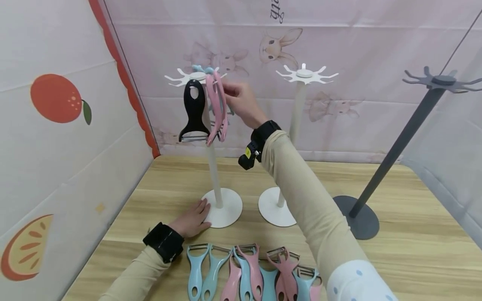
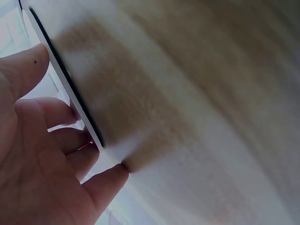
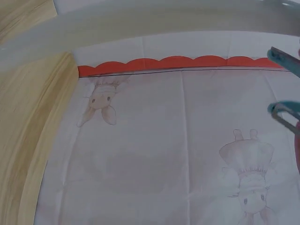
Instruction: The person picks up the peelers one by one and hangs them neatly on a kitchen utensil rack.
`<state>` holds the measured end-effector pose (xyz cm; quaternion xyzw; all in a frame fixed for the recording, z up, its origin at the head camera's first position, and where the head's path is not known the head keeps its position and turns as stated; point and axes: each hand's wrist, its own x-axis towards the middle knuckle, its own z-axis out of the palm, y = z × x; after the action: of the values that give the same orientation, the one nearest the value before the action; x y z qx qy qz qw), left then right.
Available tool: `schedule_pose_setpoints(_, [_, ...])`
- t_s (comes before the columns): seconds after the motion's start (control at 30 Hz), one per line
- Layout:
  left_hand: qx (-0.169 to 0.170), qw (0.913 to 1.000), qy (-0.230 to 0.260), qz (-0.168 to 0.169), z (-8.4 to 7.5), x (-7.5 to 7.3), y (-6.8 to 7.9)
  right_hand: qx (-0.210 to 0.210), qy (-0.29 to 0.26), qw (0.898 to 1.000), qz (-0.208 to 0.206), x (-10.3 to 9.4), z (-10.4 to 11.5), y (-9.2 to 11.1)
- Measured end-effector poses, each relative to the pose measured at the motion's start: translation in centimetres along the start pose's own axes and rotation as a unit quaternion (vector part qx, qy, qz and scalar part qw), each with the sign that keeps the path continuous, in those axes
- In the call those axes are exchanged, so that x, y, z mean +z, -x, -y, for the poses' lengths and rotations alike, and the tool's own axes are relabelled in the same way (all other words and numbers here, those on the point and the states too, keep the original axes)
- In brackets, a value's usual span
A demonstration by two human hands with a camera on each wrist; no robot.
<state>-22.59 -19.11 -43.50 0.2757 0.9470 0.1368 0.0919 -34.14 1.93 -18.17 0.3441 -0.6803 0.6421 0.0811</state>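
On the left white stand (image 1: 229, 209), a black peeler (image 1: 195, 109) hangs from the hook rack (image 1: 184, 78), with pink peelers (image 1: 216, 104) beside it. Blue peeler parts show among them at the hooks. My right hand (image 1: 242, 102) pinches a pink peeler at its upper part, fingertips partly hidden behind it. The right wrist view catches a blue peeler head (image 3: 283, 111) at its right edge. My left hand (image 1: 193, 219) rests with extended fingers on the rim of the stand's round base; up close, the fingers (image 2: 105, 185) touch the base edge (image 2: 70, 82).
Blue and pink peelers (image 1: 216, 267) lie in a row at the table's front. A second white stand (image 1: 299, 108) is behind my right forearm, and a dark grey stand (image 1: 399, 142) stands farther right. Printed cloth walls (image 1: 357, 50) enclose the wooden table (image 1: 414, 209).
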Motion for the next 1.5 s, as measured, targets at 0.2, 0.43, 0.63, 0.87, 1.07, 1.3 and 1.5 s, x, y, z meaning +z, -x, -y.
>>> schedule_pose_setpoints(0.2, [-0.013, 0.9998, -0.008, 0.010, -0.5, -0.1, -0.2, 0.020, -0.020, 1.000, 0.007, -0.3, -0.8, 1.7])
schedule_pose_setpoints(0.43, [-0.018, 0.9991, -0.030, 0.022, -0.5, -0.2, -0.4, 0.015, 0.123, 0.992, 0.000, 0.1, -2.1, 4.7])
schedule_pose_setpoints(0.63, [-0.021, 0.9992, -0.023, 0.026, -0.2, 0.1, -0.8, -0.029, 0.252, 0.967, 0.026, 0.2, -3.1, 7.9])
schedule_pose_setpoints(0.87, [-0.019, 0.9994, -0.015, 0.025, -0.3, -0.1, -0.7, -0.052, 0.317, 0.945, 0.064, -0.8, -3.8, 11.9])
schedule_pose_setpoints(1.07, [-0.009, 0.9994, -0.017, 0.027, -0.4, -0.3, -0.6, -0.073, 0.362, 0.921, 0.122, -2.3, -4.1, 15.7])
schedule_pose_setpoints(1.3, [-0.002, 0.9996, -0.015, 0.023, -0.2, -0.2, -0.7, -0.041, 0.389, 0.898, 0.200, -4.8, -5.7, 21.0])
schedule_pose_setpoints(1.5, [-0.010, 0.9994, -0.004, 0.031, 0.0, -0.2, -0.7, 0.102, 0.466, 0.846, 0.236, -6.9, -7.0, 25.1])
